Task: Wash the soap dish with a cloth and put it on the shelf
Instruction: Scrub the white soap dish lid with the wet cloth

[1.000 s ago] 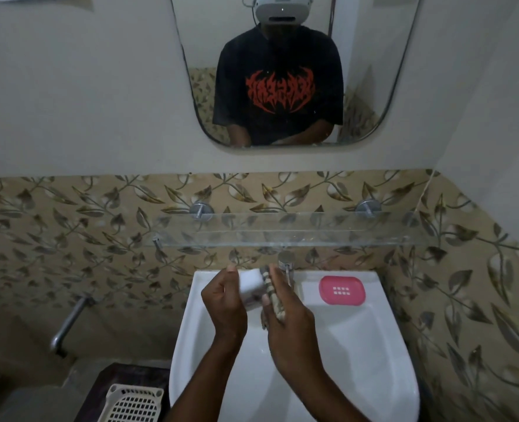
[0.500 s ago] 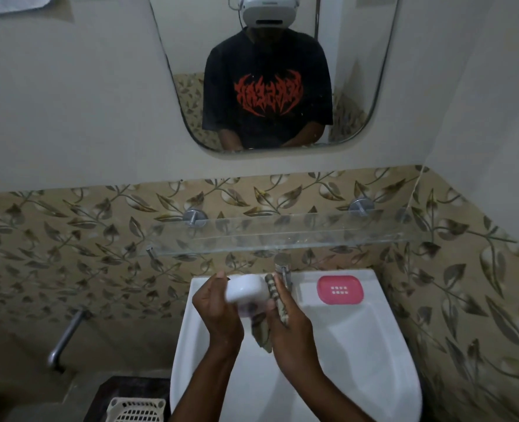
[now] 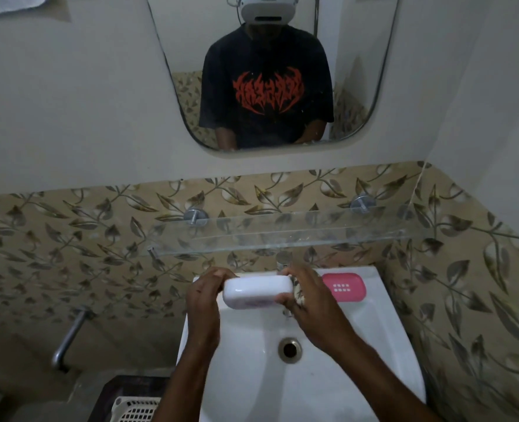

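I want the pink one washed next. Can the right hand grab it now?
Probably not yet. The right hand is close to the pink soap dish tray on the sink rim, with nothing between, but its grip is full with the cloth and the white soap dish.

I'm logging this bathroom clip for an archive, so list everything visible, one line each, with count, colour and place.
soap dish: 1, white, held over the sink between both hands
cloth: 1, patterned beige-brown, bunched in the right hand against the dish's right end
pink tray: 1, pink with white holes, on the sink's back ledge, right
sink: 1, white, lower centre
drain: 1, metal, sink bottom
tap: 1, metal, behind the hands, mostly hidden
shelf: 1, clear glass, on the tiled wall above the sink
mirror: 1, above the shelf
pipe: 1, metal, lower left wall
basket: 1, white, bottom left
left hand: 1, on the dish's left end
right hand: 1, on the dish's right end
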